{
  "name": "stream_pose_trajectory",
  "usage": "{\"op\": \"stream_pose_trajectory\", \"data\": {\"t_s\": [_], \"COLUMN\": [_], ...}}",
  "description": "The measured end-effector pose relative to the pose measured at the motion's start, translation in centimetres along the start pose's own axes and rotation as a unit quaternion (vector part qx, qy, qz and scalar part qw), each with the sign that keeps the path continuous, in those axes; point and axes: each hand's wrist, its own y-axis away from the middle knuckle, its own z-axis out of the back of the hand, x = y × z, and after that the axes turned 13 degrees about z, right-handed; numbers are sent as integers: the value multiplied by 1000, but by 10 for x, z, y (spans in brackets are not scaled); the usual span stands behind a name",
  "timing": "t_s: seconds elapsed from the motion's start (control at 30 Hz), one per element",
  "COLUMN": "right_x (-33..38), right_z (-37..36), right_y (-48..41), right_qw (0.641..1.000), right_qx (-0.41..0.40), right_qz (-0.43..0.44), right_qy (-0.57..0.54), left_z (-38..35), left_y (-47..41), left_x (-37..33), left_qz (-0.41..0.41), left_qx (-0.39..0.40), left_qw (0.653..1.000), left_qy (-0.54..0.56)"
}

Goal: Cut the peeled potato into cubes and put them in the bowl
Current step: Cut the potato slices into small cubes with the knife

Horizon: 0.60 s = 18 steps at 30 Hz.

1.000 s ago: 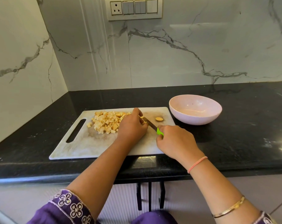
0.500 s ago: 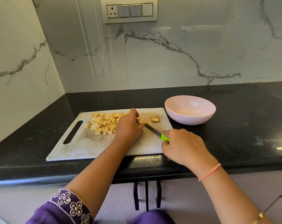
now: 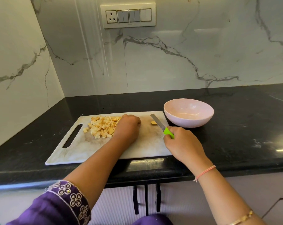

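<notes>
Your knife [image 3: 157,122] has swung toward 3 o'clock, clear of your left hand [image 3: 127,128]; your right hand [image 3: 183,144] grips its handle. Left hand curls, its grasp hidden, with cubes [image 3: 103,127] at its 9 o'clock on the board [image 3: 150,143]. Bowl [image 3: 188,123]: 2 o'clock of board.

Yellow potato cubes [image 3: 103,127] heaped on cutting board [image 3: 147,143]; pink bowl [image 3: 188,123] beside it

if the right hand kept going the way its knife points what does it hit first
Probably free: the knife in the right hand points past the board to the counter. The potato end lies just left, bowl right.
</notes>
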Motion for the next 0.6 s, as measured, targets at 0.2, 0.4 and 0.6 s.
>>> {"op": "stream_pose_trajectory", "data": {"t_s": [0.2, 0.4, 0.6], "right_x": [-3, 0, -5], "right_z": [3, -6, -5], "right_y": [-4, -7, -8], "right_qw": [1000, 1000, 999], "right_qx": [-19, -27, -36], "right_qz": [-4, -6, -15], "right_qy": [-2, -10, -8], "left_z": [16, 4, 3], "left_y": [-14, -3, -3], "left_x": [4, -16, -18], "left_qz": [43, 1, 46], "left_qx": [-30, 38, -28], "left_qw": [998, 999, 999], "left_qy": [-18, -2, -1]}}
